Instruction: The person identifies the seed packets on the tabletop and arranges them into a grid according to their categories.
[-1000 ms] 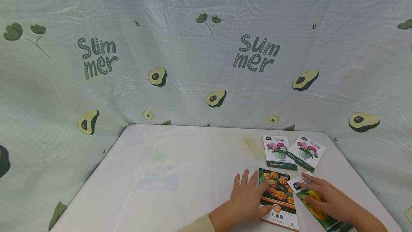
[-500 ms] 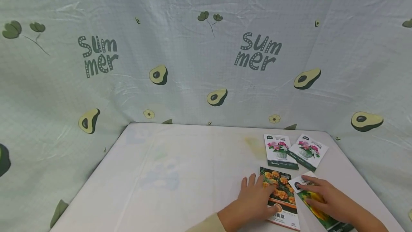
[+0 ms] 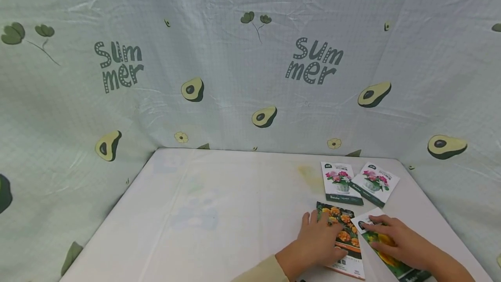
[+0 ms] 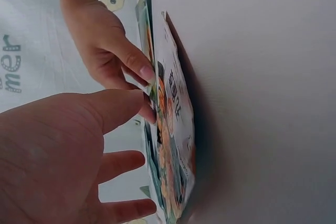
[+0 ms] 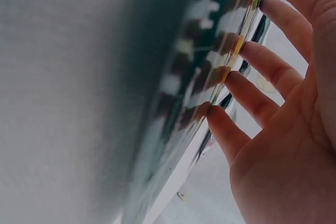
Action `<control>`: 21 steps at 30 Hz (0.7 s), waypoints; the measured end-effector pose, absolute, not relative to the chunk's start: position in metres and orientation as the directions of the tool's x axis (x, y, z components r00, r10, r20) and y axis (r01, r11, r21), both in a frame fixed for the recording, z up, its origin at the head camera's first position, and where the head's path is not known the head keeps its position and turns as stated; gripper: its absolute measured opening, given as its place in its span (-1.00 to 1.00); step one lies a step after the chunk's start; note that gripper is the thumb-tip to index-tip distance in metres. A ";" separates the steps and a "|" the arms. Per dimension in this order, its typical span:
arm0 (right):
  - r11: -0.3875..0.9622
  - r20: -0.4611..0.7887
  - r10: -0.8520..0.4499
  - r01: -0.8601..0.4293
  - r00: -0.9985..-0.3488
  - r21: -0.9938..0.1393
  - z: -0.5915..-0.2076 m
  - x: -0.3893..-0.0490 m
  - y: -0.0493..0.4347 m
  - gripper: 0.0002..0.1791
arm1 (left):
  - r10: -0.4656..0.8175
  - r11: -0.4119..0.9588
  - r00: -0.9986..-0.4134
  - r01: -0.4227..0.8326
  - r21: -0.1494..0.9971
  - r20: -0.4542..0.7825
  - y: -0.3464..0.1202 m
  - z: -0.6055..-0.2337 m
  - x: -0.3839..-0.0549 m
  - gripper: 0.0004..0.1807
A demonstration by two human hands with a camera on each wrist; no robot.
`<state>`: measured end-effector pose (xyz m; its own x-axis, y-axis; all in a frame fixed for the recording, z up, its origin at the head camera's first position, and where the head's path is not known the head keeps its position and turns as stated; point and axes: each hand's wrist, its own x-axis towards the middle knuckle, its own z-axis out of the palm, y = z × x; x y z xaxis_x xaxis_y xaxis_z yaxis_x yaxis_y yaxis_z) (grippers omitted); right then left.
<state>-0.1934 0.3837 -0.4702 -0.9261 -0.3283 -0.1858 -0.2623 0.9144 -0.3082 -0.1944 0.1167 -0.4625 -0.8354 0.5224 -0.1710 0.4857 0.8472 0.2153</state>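
Note:
My left hand [image 3: 318,240] lies over the left side of a seed packet [image 3: 345,235] with orange flowers, its fingers spread and touching the packet. In the left wrist view, the thumb and fingers of that left hand [image 4: 63,150] extend toward the packet [image 4: 178,98], which lies slightly bowed. To the right, my right hand [image 3: 405,243] rests its fingertips on a slanted seed packet [image 3: 396,267] with a yellow flower. The right wrist view shows those fingers of the right hand [image 5: 278,135] apart, tips on the glossy packet [image 5: 194,72]. Both hands partly hide the packets.
Behind the hands lie two white seed packets with pink flowers, one upright packet [image 3: 337,184] and one tilted packet [image 3: 375,184] overlapping its edge. The white table [image 3: 219,212] meets a printed cloth backdrop [image 3: 219,55] along its back edge.
My left hand has slid right, farther over the orange-flower packet, covering more of it. The right hand stays nearly still on the yellow-flower packet. The head view has shifted slightly.

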 end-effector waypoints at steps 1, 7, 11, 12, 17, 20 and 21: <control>0.915 -0.190 -0.329 -0.263 -0.925 -0.305 -0.470 -0.194 0.384 -0.39 | 0.523 0.848 -0.834 0.486 0.212 -0.175 0.118 -0.462 -0.195 -0.37; 0.921 -0.215 -0.322 -0.252 -0.922 -0.298 -0.467 -0.200 0.384 -0.36 | 0.512 0.857 -0.834 0.479 0.191 -0.205 0.127 -0.460 -0.199 -0.30; 0.919 -0.229 -0.329 -0.254 -0.916 -0.301 -0.467 -0.202 0.386 -0.36 | 0.520 0.852 -0.828 0.484 0.201 -0.209 0.131 -0.462 -0.201 -0.26; 0.917 -0.231 -0.334 -0.257 -0.914 -0.306 -0.467 -0.202 0.386 -0.36 | 0.523 0.849 -0.826 0.487 0.205 -0.209 0.132 -0.463 -0.202 -0.26; 0.903 -0.248 -0.365 -0.277 -0.898 -0.328 -0.466 -0.202 0.389 -0.36 | 0.528 0.847 -0.825 0.495 0.193 -0.200 0.138 -0.464 -0.204 -0.25; 0.902 -0.265 -0.367 -0.270 -0.892 -0.338 -0.464 -0.202 0.389 -0.36 | 0.522 0.852 -0.830 0.493 0.178 -0.199 0.142 -0.465 -0.204 -0.24; 0.901 -0.270 -0.366 -0.266 -0.891 -0.343 -0.464 -0.202 0.389 -0.36 | 0.519 0.853 -0.831 0.490 0.179 -0.201 0.143 -0.465 -0.204 -0.24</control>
